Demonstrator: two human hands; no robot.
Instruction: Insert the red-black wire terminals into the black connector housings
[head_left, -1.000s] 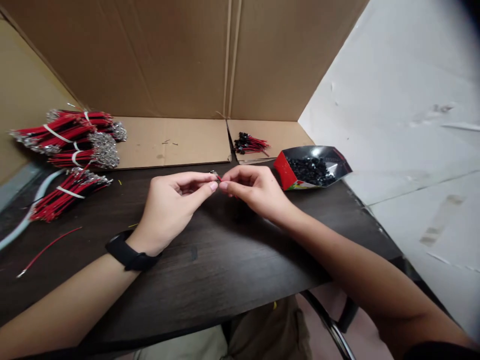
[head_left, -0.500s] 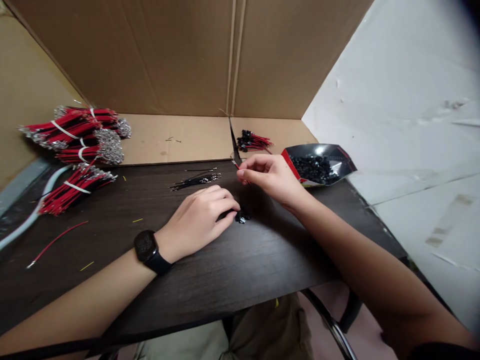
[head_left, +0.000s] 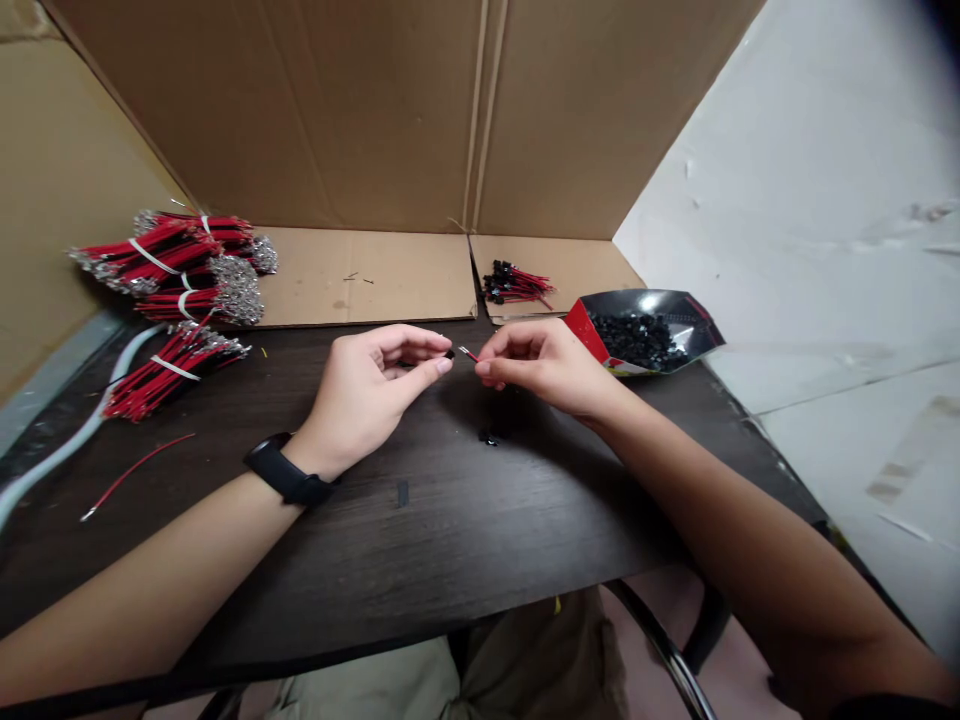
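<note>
My left hand [head_left: 379,390], wearing a black watch, pinches a small black connector housing [head_left: 450,354] between thumb and fingertips. Facing it, my right hand [head_left: 544,365] is closed on a red wire [head_left: 471,356], whose bare metal terminal points left at the housing. A narrow gap separates the two. Below them, a few loose black housings [head_left: 489,438] lie on the dark table [head_left: 480,540]. The pile of black wires is hidden behind my left hand.
Tied bundles of red and black wires [head_left: 176,255] are heaped at the left, near a single red wire [head_left: 135,472]. Wires with black connectors [head_left: 517,283] rest on cardboard [head_left: 375,290] at the back. An open box [head_left: 587,332] of black housings stands right.
My left hand has lifted from the loose housings on the table and come up to face the right hand, now with one housing. My right hand has lowered slightly, still holding the red wire.
</note>
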